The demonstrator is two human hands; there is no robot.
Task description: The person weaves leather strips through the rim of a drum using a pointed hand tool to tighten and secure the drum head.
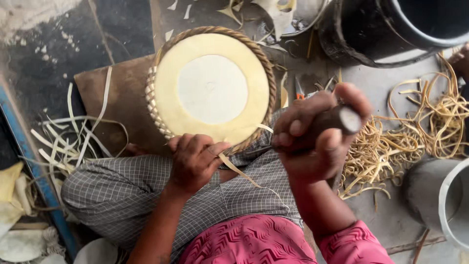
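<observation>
A round woven basket [213, 88] lies upturned against my knee, showing a pale yellow base with a whiter disc in the middle and a braided cane rim. My left hand [194, 160] grips the basket's near rim and pinches a flat pale cane strip [238, 169] that trails toward my lap. My right hand [317, 134] is closed around a dark round-handled tool [342, 119], held just right of the rim with its working end hidden behind my fingers.
A heap of curled cane shavings [415, 132] lies at right. Loose pale strips [73, 137] lie at left beside a blue bar [29, 161]. A black tub [381, 29] stands top right, a grey bucket [447, 200] at right, and small cutters [299, 90] near the basket.
</observation>
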